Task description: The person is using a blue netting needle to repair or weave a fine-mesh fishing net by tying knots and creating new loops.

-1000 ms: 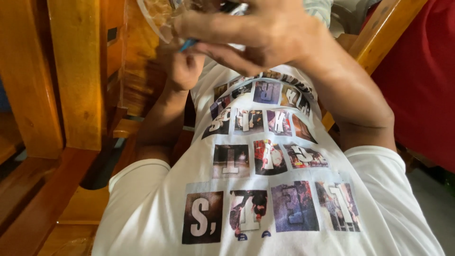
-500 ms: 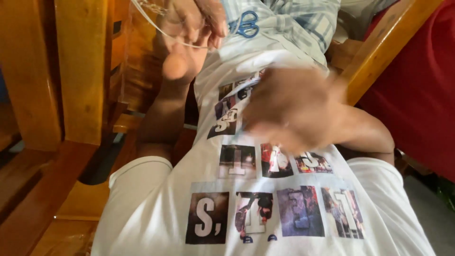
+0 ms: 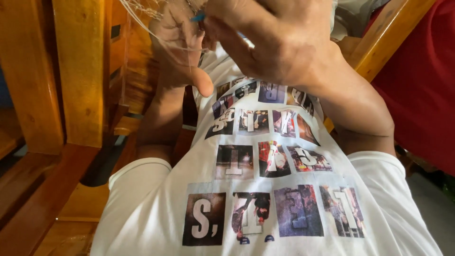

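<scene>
The left hand [image 3: 182,45] is gripping a clear plastic container [image 3: 142,19] at the top edge of view — fingers curled about its thin rim. The right hand [image 3: 275,40] is pinching a small blue utensil [image 3: 198,17] just above it, the two hands touching over a white printed shirt [image 3: 265,189], beside a wooden chair frame [image 3: 78,76].

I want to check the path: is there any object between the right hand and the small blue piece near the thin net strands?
Nothing visible stands between them. The right hand already has its fingers at the small blue piece, and the left hand holds the thin net strands just beside it.
</scene>
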